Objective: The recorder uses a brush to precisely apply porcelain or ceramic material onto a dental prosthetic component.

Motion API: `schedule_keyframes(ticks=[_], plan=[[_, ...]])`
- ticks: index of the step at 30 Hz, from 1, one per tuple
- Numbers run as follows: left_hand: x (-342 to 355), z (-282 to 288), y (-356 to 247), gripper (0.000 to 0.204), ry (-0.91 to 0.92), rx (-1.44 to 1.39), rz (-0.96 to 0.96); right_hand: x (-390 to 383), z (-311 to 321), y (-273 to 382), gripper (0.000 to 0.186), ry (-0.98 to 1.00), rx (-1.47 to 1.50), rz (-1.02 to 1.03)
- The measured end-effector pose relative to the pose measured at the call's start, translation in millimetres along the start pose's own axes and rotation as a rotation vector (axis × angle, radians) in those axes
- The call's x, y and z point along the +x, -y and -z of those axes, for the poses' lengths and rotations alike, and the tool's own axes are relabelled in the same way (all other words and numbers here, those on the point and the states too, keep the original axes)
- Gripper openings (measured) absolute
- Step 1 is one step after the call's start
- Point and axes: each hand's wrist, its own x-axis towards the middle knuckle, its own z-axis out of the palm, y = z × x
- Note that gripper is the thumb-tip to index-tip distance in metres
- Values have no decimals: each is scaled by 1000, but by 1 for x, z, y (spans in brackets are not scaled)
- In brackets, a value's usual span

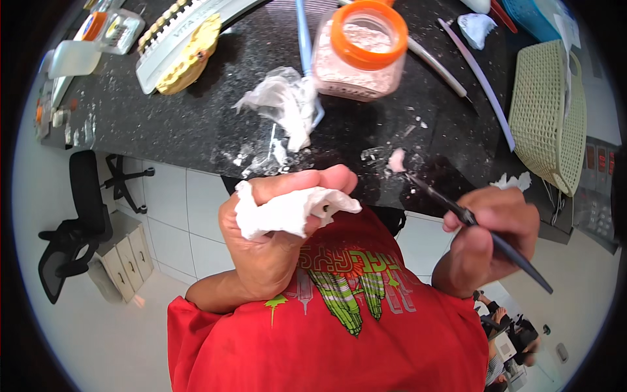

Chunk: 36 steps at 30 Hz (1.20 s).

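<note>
Head view: left fingers curl around crumpled white tissue; right fingers pinch a slim black tool, tip beside a pink lump near the black tabletop's front edge.

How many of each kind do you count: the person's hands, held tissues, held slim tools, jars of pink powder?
Left hand and right hand: 2
White tissue: 1
Dark slim tool: 1
Jar of pink powder: 1
Total: 5

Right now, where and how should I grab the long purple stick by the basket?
Probably pinch the purple stick near its middle, coming from its left: it is long and thin and seems to lie flat, and the basket stands close on its right, crowding the near end. Your right hand holds a dark tool.
</note>
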Motion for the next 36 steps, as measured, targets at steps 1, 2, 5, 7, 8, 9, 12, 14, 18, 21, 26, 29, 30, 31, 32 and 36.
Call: schedule_keyframes(ticks=[1,2,5,7,8,9,12,14,18,21,26,29,30,31,32,36], plan=[[0,-1,1,29,9,-26,18,1,7,3,24,95,68,8],[1,-1,1,29,18,-52,36,1,7,4,24,95,79,8],[0,0,3,29,29,-44,19,4,4,10,28,275,186,36],[-1,2,3,29,34,-47,17,5,-6,11,27,252,203,15],[-1,4,3,29,34,-44,16,5,-12,11,25,229,211,-7],[-1,8,3,34,83,18,29,6,-15,10,21,217,219,-20],[-1,9,3,40,132,74,43,7,-21,9,20,215,208,-32],[-2,7,2,39,131,71,41,13,-17,3,20,342,195,31],[0,-2,1,27,5,-89,42,15,-18,1,23,449,169,103],[0,-1,1,27,10,-100,36,14,-19,0,23,433,173,102],[0,-2,2,27,-10,-133,40,13,-20,-1,23,431,172,103],[0,-3,2,26,-20,-132,34,13,-21,-1,22,427,167,107],[0,-3,2,26,-20,-121,37,13,-21,-1,22,425,159,113],[0,-3,2,26,-21,-110,39,13,-21,-1,22,426,159,112],[0,-3,2,26,-21,-111,39,12,-21,-1,22,423,163,107],[1,-1,2,27,-3,-113,41,14,-22,-1,23,435,171,111]])
